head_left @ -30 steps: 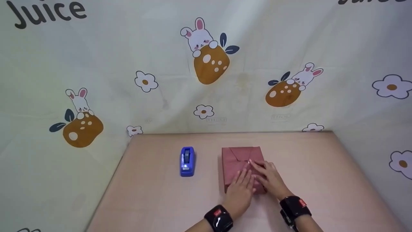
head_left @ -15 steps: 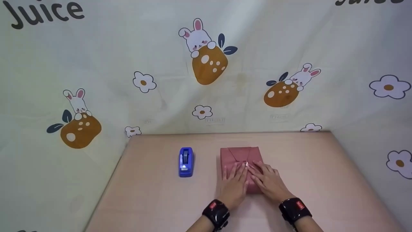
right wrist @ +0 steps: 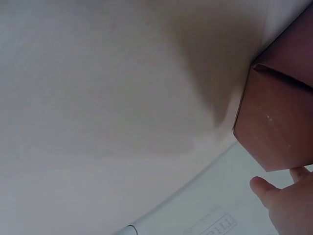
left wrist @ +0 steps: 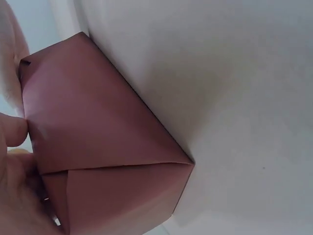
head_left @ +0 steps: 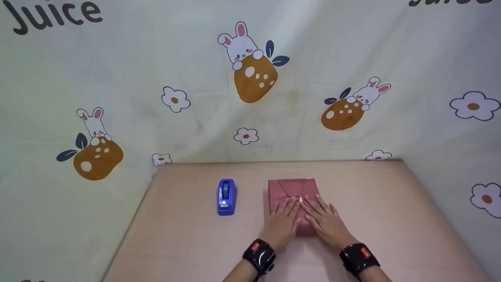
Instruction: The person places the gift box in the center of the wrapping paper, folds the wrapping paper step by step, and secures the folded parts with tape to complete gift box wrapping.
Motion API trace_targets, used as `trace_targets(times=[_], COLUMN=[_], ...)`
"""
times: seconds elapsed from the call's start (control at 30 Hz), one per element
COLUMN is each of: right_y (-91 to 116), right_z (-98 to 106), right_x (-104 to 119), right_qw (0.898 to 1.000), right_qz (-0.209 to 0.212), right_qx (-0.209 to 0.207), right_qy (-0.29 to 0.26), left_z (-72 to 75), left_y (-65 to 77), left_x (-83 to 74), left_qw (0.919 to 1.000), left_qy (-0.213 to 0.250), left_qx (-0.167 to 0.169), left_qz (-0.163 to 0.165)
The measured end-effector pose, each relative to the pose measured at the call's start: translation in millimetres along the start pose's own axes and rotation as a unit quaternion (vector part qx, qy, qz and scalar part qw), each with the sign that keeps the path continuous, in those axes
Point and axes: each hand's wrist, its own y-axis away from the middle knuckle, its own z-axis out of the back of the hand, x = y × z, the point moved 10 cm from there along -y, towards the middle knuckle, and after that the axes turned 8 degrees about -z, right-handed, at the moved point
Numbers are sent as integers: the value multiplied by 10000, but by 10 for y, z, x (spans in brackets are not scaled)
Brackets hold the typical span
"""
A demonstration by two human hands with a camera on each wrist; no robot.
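A box wrapped in dusky red paper [head_left: 289,188] sits on the table, its folded flap coming to a point on top. Shiny clear tape glints near that flap's tip, between the fingertips of both hands. My left hand [head_left: 281,225] lies on the left half of the top with its fingers extended. On the right half rests my right hand [head_left: 328,223], fingers spread and straight. The left wrist view shows the box's creased side and end folds [left wrist: 98,112], with the left fingers along its top edge. In the right wrist view, part of the box [right wrist: 283,117] appears above the right fingers.
A blue tape dispenser [head_left: 226,197] stands on the table, left of the box. The pinkish table [head_left: 188,243] meets a printed cloth backdrop [head_left: 305,117] behind and at both sides. Black bands [head_left: 259,257] circle both wrists.
My left hand has slid left across the box top, away from the middle. The right fingers have flattened and spread on the right half. The box stays in place.
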Motion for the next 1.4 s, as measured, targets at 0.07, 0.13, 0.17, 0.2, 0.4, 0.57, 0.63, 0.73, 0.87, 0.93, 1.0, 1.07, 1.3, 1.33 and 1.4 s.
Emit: trace_targets(times=[0.07, 0.13, 0.17, 0.2, 0.4, 0.57, 0.63, 0.73, 0.87, 0.93, 1.0, 1.07, 1.3, 1.33, 1.4], right_y=[1, 4, 6, 9, 9, 17, 17, 13, 8, 9, 10, 9, 8, 7, 2], right_z=[-16, -20, -21, -20, -24, -17, -22, -22, -18, -21, -24, -32, -27, -30, -33], right_x=[-3, -8, -13, -17, -38, -46, -48, -41, -26, -26, -30, -34, -27, -29, -33], right_qw=[9999, 9997, 9995, 9994, 9989, 9990, 9989, 9988, 9988, 9987, 9985, 9983, 9986, 9986, 9987], right_qz=[-66, -125, -157, -179, -202, -189, -206, -218, -211, -228, -261, -283, -240, -240, -232], right_qx=[79, 128, 158, 172, 234, 174, 185, 186, 180, 208, 261, 305, 236, 237, 221], right_qy=[-71, -173, -215, -262, -366, -357, -365, -387, -397, -404, -409, -402, -408, -402, -399], left_z=[40, 117, 180, 254, 566, 441, 375, 260, 103, 33, -5, -33, -70, -65, -51], left_y=[29, 73, 100, 132, 603, 1125, 1236, 1302, 1339, 1350, 1347, 1340, 1321, 1317, 1309], left_x=[42, 140, 216, 313, 1322, 2011, 2143, 2253, 2344, 2374, 2395, 2410, 2397, 2393, 2388], left_qw=[9984, 9925, 9877, 9825, 9103, 8414, 8295, 8172, 7982, 7859, 7774, 7689, 7408, 7352, 7243], left_qy=[549, 1178, 1454, 1631, 2420, 2837, 3019, 3426, 3845, 4041, 4174, 4309, 4582, 4643, 4774], left_qx=[-63, -316, -574, -892, -2592, -2597, -2452, -2192, -1952, -1917, -1955, -1998, -2030, -2092, -2222], left_qz=[-99, -52, 7, 112, 2136, 3797, 4007, 4084, 4206, 4269, 4279, 4280, 4472, 4473, 4452])
